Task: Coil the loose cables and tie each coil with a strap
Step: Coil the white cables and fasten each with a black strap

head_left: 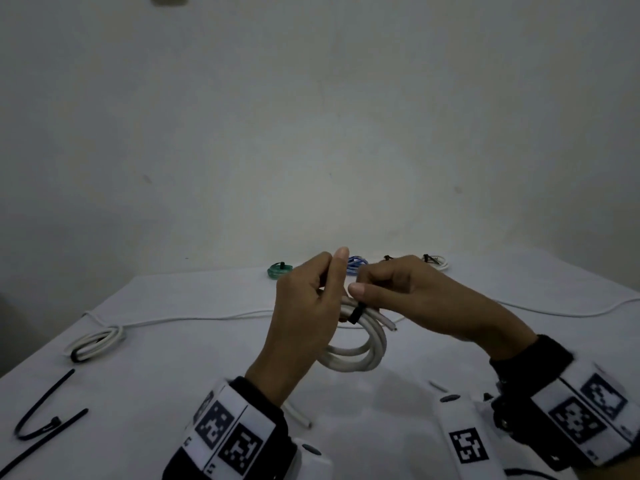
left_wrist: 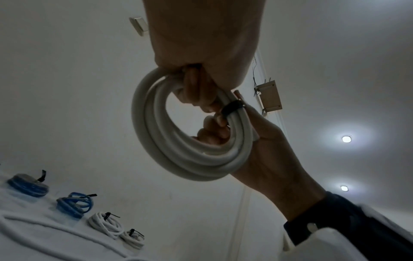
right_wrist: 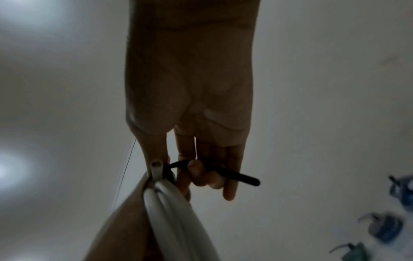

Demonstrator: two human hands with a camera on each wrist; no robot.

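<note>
A thick white cable coil [head_left: 358, 348] is hanging in the air above the table [head_left: 207, 375], held between both hands, with a black strap [head_left: 356, 313] looping round its upper strands. The left hand [head_left: 304, 320] is gripping the top of the coil, its fingers curling through the ring in the left wrist view while the thumb and forefinger are pointing up. The right hand [head_left: 415, 299] is pinching the strap, fingers curling round its free tail, which is sticking out sideways in the right wrist view; the cut end of the cable [head_left: 391, 327] is poking out just beside the strap.

Along the far edge of the table, already strapped coils are lying in a row: a green coil [head_left: 278, 270], a blue coil [head_left: 356, 263] partly hidden behind the hands, and a small white coil [head_left: 437, 262]. A long loose white cable [head_left: 194, 319] is trailing across the cloth, ending at the left in a folded white bundle [head_left: 95, 342]. Near the left front corner, spare black straps [head_left: 45, 420] are lying loose. No containers are showing anywhere in these views.
</note>
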